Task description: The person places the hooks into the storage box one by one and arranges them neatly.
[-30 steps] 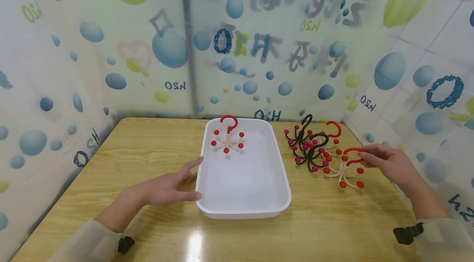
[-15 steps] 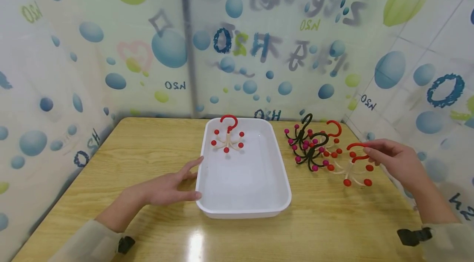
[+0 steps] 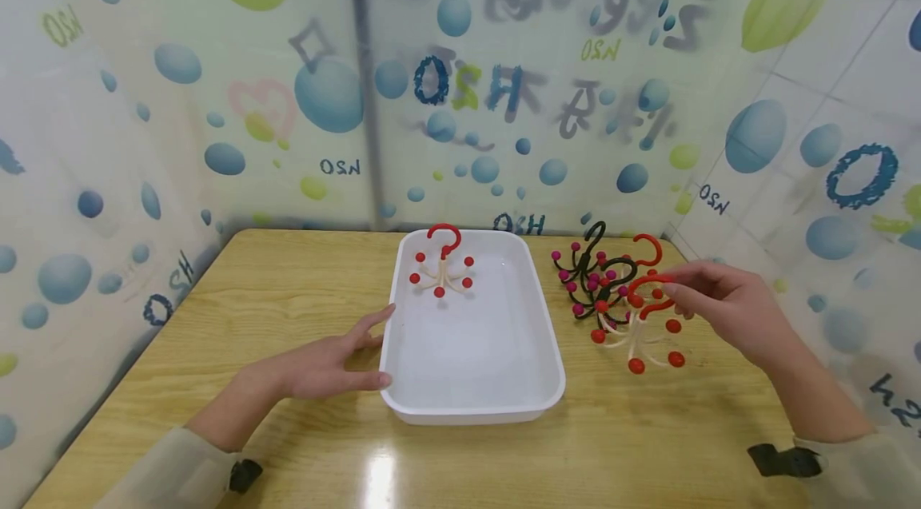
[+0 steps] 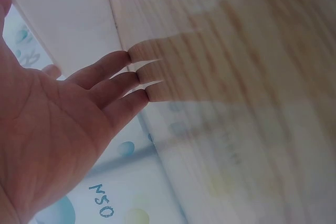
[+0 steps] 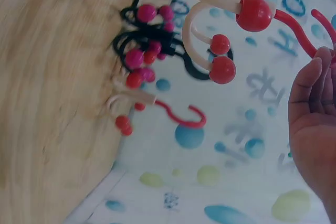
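Observation:
In the head view, my right hand (image 3: 734,313) pinches the red hooked handle of a claw massager (image 5: 254,14), its cream arms tipped with red balls. It hangs in front of the other massagers and overlaps them in this view. My left hand (image 3: 316,365) is spread beside a white tray (image 3: 471,417), thumb and index finger at its left rim. In the left wrist view, the fingertips of the left hand (image 4: 58,119) are down at the tabletop. A similar red-handled massager (image 3: 442,273) stands at the tray's back left.
Right of the tray, two black claw massagers with magenta balls, one (image 3: 586,260) behind the other (image 3: 619,265), stand close to another red-handled massager (image 3: 649,247). The wooden table (image 3: 302,285) meets a patterned curtain (image 3: 288,133) at the back.
My right hand first moved slightly right and up with the red-handled massager, then swung left with it, closer over the black ones. The left hand and tray have stayed put.

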Tool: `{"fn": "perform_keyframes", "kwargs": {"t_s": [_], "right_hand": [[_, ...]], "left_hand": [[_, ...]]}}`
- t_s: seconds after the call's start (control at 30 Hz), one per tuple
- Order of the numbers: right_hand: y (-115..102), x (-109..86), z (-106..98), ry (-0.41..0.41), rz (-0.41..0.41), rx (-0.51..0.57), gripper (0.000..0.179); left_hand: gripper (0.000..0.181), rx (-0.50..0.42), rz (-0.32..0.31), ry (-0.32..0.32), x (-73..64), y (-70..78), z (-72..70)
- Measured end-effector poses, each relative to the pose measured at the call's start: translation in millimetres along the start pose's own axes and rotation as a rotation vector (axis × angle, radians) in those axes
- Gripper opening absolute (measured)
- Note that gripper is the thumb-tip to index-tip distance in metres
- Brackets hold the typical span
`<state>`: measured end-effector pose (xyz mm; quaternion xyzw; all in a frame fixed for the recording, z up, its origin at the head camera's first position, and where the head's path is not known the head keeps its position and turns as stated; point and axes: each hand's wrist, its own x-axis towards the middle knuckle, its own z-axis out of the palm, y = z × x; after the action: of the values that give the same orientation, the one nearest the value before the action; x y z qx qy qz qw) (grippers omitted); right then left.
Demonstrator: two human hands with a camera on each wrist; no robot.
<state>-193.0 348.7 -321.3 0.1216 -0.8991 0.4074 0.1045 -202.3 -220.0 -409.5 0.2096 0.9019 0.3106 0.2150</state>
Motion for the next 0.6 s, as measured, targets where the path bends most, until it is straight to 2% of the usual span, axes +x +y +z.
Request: {"fn": "perform_keyframes", "kwargs": {"t_s": [0.23, 0.5, 0.6], "right_hand": [[-27, 16.4, 25, -0.053, -0.045, 0.046, 0.021], [-61, 47.8, 52, -0.11, -0.006, 0.066, 0.03], [-69, 62.5, 63, -0.122, -0.011, 0.062, 0.031]], "left_hand": [[0.105, -0.003, -0.004, -0.002, -0.2, 0.3, 0.4], [0.105, 0.002, -0.027, 0.0, 0.6, -1.0, 0.7], [0.106, 0.005, -0.017, 0.004, 0.5, -1.5, 0.9]]}}
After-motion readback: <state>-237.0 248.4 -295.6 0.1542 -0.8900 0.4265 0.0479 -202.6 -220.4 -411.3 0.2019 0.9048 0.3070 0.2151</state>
